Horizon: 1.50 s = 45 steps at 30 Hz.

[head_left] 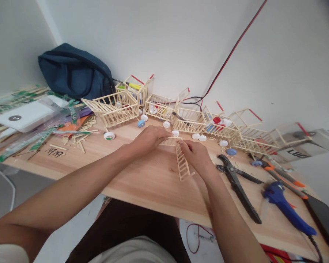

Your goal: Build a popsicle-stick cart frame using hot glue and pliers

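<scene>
Pinching 2 joined pieces: left hand (pixel 148 140) fingertips on crosswise panel (pixel 168 141), right hand (pixel 197 157) on lengthwise panel (pixel 183 168), pointing toward table (pixel 153 182) near edge.

Bright, even, soft light fills the scene, leaving only faint shadows under the hands on the pale bench (pixel 153 182), no harsh glare, while the wide lens bends the edges and blurs the corners slightly.
</scene>
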Tool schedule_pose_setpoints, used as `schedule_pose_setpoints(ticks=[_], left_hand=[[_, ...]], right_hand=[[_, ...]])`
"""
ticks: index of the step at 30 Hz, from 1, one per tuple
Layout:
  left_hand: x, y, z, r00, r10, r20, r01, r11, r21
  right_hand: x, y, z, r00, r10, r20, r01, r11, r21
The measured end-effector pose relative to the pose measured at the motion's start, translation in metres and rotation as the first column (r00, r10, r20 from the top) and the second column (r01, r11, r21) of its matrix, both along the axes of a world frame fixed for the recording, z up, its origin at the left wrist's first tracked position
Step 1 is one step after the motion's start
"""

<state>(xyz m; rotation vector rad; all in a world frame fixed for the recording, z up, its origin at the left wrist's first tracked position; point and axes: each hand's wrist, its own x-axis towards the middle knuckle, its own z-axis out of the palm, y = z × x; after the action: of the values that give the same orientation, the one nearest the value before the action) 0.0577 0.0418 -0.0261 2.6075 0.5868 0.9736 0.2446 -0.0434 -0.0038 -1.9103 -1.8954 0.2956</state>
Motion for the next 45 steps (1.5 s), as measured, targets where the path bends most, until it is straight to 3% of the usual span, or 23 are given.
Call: schedule_pose_setpoints(ticks=[45], left_hand=[[0.0020, 0.0011, -0.0015, 1.000, -0.012, 0.021, 0.012, 1.000, 0.017]], right_hand=[[-0.0017, -0.0015, -0.0044, 0.999, -0.035, 0.031, 0.033, 0.998, 0.045]])
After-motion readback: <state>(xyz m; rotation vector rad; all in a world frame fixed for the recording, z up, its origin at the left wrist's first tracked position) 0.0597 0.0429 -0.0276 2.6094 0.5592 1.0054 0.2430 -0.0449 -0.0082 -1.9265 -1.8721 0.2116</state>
